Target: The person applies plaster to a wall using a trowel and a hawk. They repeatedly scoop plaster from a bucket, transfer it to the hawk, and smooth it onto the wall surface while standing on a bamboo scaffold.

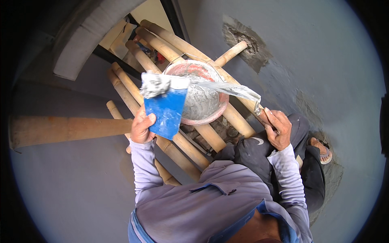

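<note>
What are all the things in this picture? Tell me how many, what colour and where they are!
Flat tool: 1, blue, in the left grip
Trowel: 1, silver-grey blade, brown handle, in the right grip
Mortar: 1 lump, grey, on the flat tool; more in the bucket
Bucket: 1, reddish-pink, on the poles
Poles: several, tan, under and around the bucket
Thick pole: 1, tan, far left
Wall: grey, at right, with a rough patch
Clutter: too unclear to count, some red, beyond the poles
Sandal: 1, pale, on a foot at right
Shirt: 1, purple-grey, bottom
Trousers: 1 pair, dark, lower right
Hands: 2, left and right
</note>
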`<state>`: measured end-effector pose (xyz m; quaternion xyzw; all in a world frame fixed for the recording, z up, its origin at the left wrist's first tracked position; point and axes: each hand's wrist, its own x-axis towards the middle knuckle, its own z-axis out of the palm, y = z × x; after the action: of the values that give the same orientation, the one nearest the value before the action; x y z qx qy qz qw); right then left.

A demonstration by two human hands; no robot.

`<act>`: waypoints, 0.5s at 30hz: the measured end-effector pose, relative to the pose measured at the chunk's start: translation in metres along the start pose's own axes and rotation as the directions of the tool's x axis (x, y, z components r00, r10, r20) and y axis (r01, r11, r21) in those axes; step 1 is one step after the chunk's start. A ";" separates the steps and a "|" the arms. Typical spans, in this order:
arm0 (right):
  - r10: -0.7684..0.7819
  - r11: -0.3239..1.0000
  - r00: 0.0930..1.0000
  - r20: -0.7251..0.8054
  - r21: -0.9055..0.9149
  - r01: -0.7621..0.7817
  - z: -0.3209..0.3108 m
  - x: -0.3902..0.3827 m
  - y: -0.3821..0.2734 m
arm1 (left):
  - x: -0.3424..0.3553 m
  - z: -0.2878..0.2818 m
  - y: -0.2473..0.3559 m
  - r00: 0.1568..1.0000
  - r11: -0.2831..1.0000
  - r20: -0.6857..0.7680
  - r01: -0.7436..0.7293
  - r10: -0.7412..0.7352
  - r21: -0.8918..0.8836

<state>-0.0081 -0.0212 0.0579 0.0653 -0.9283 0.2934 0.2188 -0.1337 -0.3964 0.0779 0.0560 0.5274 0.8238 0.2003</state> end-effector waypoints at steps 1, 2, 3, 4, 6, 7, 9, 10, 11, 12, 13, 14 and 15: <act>0.025 1.000 1.000 -0.010 0.012 -0.024 0.001 0.000 0.000 | 0.001 -0.001 0.007 1.000 1.000 0.016 0.010 -0.010 0.004; 0.049 0.999 0.999 -0.019 0.025 -0.049 0.002 0.001 -0.002 | 0.002 -0.002 0.013 0.999 1.000 0.031 0.019 -0.020 0.009; 0.071 0.997 0.997 -0.027 0.039 -0.070 0.004 0.002 -0.003 | 0.003 -0.002 0.017 0.998 0.998 0.036 0.040 -0.042 0.047; 0.079 0.994 0.996 -0.040 0.073 -0.076 0.004 0.005 -0.006 | 0.005 -0.002 0.020 0.997 0.994 0.039 0.061 -0.065 0.086; 0.098 0.986 0.993 -0.070 0.144 -0.087 0.003 0.016 -0.012 | 0.006 -0.006 0.020 0.991 0.985 0.040 0.123 -0.129 0.117; 0.057 0.992 0.995 -0.077 0.119 -0.048 0.003 0.022 -0.013 | 0.007 -0.006 0.019 0.990 0.984 0.049 0.127 -0.134 0.128; -0.025 0.997 0.996 -0.083 0.064 0.030 0.001 0.033 -0.013 | 0.010 -0.004 0.017 0.987 0.980 0.066 0.137 -0.148 0.147; -0.066 0.997 0.995 -0.075 0.046 0.069 0.002 0.036 -0.012 | 0.011 -0.001 0.017 0.984 0.977 0.074 0.148 -0.161 0.155; -0.083 0.996 0.995 -0.062 0.024 0.084 0.003 0.039 -0.012 | 0.012 0.003 0.019 0.981 0.973 0.082 0.160 -0.175 0.164; -0.102 0.995 0.994 -0.048 0.003 0.102 0.004 0.042 -0.013 | 0.013 0.006 0.020 0.978 0.970 0.088 0.170 -0.187 0.172; -0.120 0.993 0.992 -0.034 -0.017 0.120 0.004 0.044 -0.013 | 0.015 0.008 0.019 0.977 0.969 0.094 0.176 -0.194 0.174; -0.118 0.992 0.993 -0.025 -0.038 0.117 0.004 0.043 -0.012 | 0.017 0.009 0.017 0.975 0.968 0.099 0.182 -0.201 0.175; -0.115 0.992 0.993 -0.016 -0.057 0.114 0.004 0.041 -0.010 | 0.018 0.010 0.018 0.973 0.966 0.103 0.188 -0.208 0.179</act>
<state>-0.0436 -0.0314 0.0779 0.1093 -0.9287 0.2549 0.2460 -0.1514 -0.3873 0.0960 0.0693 0.5846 0.7474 0.3079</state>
